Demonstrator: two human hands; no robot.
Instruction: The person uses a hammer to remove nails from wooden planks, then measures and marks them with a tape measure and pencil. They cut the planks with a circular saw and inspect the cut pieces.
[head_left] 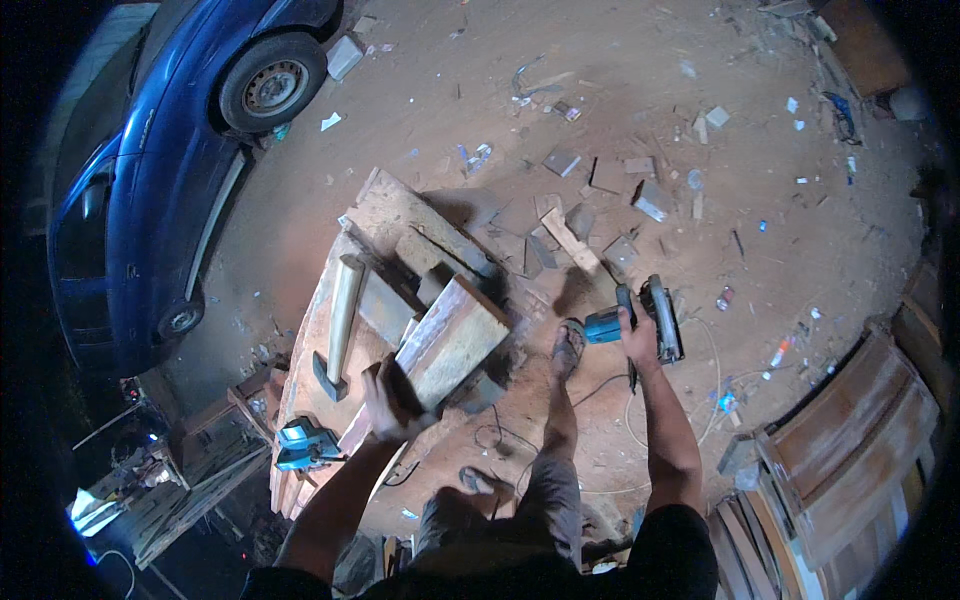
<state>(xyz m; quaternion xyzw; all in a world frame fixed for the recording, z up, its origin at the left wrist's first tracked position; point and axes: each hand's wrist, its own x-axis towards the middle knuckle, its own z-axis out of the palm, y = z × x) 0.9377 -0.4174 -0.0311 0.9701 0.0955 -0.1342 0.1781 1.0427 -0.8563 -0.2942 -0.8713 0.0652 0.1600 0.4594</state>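
My left hand [392, 405] grips the near end of a thick wooden block [455, 340], which lies tilted over a wooden workbench [395, 205]. Its fingers are slightly blurred and partly in shadow. Out to the right, my right hand [640, 338] is closed round the handle of a teal circular saw [604, 326], held off the bench beside my leg. The saw's dark metal base plate faces right. On the bench, left of the block, rests a hammer-like tool [343, 315] with a thick wooden handle and dark metal head. A second teal power tool [306, 446] sits at the bench's near left corner.
A blue car [160, 190] stands at the far left. Wood offcuts [640, 165] and litter are scattered over the sandy ground [450, 100]. A pale cord [715, 370] loops right of the saw. Wooden panels [850, 400] lean at the right. My sandalled foot [568, 348] is near the saw.
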